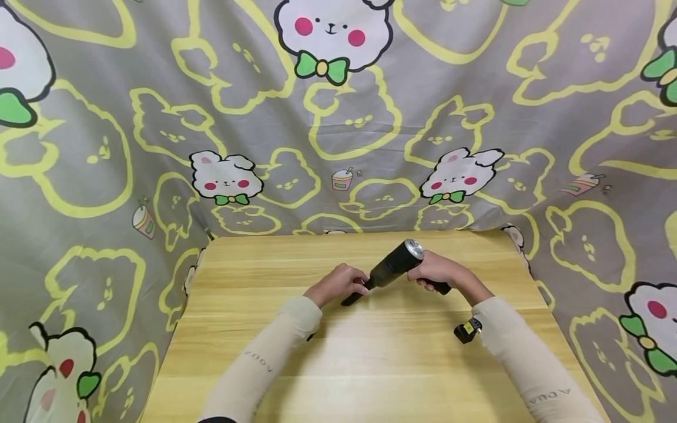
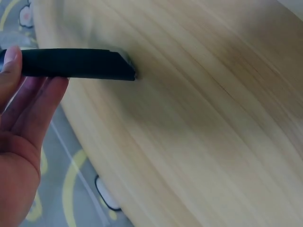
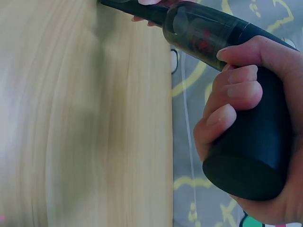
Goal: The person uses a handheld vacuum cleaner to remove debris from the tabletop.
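Note:
A black handheld vacuum cleaner (image 1: 392,267) with a silver round end is held over the wooden table in the head view. My right hand (image 1: 438,270) grips its handle; in the right wrist view the fingers curl round the thick black handle (image 3: 251,137). A see-through dust cup (image 3: 196,35) shows at the front of the body. My left hand (image 1: 338,284) pinches the narrow flat nozzle (image 2: 85,64) between thumb and fingers where it meets the body. The nozzle's slanted tip points down and left in the head view, close to the tabletop; contact cannot be told.
The light wooden table (image 1: 365,364) spreads under both arms. Grey cloth (image 1: 359,135) with yellow outlines and white cartoon animals hangs behind it and along both sides. A small black camera (image 1: 466,331) is strapped at my right wrist.

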`<state>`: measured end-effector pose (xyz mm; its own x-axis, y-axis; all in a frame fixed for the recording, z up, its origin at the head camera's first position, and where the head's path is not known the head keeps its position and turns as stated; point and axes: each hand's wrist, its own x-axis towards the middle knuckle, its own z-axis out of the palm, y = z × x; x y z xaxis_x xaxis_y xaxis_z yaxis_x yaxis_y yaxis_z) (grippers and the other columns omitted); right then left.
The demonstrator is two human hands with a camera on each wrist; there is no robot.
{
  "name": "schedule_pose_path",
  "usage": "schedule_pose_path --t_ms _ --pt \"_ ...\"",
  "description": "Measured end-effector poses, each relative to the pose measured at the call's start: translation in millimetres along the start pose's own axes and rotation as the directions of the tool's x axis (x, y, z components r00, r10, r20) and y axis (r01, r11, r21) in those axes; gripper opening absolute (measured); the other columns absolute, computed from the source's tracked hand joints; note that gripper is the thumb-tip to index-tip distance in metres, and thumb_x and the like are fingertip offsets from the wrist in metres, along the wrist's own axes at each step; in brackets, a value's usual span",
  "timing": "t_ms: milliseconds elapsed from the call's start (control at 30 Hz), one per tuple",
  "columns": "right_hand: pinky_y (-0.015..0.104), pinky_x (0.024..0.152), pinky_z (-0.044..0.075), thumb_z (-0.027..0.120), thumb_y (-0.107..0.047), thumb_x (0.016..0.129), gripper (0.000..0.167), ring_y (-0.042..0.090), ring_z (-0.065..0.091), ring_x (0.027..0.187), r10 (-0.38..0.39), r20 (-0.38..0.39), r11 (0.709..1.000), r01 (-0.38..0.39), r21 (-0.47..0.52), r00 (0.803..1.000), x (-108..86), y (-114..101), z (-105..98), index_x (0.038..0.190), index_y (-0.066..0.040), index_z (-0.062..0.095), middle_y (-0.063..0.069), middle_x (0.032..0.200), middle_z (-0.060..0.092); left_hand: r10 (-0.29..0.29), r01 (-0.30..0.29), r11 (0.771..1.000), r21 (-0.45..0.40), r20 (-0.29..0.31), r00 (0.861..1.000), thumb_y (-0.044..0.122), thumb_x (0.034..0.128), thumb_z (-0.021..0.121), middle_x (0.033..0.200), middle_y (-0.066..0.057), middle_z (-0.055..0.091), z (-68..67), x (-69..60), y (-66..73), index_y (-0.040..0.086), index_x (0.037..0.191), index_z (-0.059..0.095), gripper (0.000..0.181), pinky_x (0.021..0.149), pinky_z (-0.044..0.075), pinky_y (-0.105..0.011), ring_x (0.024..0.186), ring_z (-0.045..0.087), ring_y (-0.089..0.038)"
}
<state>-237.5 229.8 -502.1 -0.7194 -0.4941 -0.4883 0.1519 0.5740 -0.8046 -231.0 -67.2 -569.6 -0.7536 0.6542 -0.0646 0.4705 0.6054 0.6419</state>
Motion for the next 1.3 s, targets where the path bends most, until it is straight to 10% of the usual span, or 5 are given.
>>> schedule_pose_path --t_ms 800,1300 --pt "0.031 0.046 0.048 0.067 -0.016 0.090 0.027 0.013 0.046 0.041 0.062 -0.103 0.996 -0.069 -0.064 0.993 -74.5 42 -55 0.066 -0.009 0.057 -0.002 0.051 0.050 0.094 -0.093 0.994 -0.058 0.021 0.995 0.021 0.0952 0.076 0.115 -0.007 0.080 44.8 72.7 63.4 0.007 0.124 0.075 0.032 0.087 0.060 -0.018 0.101 0.076 -0.014" --pt "0.032 0.042 0.048 0.068 -0.013 0.088 0.020 0.014 0.047 0.040 0.161 -0.174 0.985 -0.168 -0.025 0.971 -162.4 71 -80 0.071 -0.008 0.059 -0.001 0.052 0.050 0.196 -0.188 0.979 -0.082 0.089 0.977 0.028 0.0958 0.075 0.113 -0.002 0.080 99.5 120.1 128.1 0.011 0.122 0.076 0.031 0.083 0.055 -0.009 0.096 0.073 -0.004"
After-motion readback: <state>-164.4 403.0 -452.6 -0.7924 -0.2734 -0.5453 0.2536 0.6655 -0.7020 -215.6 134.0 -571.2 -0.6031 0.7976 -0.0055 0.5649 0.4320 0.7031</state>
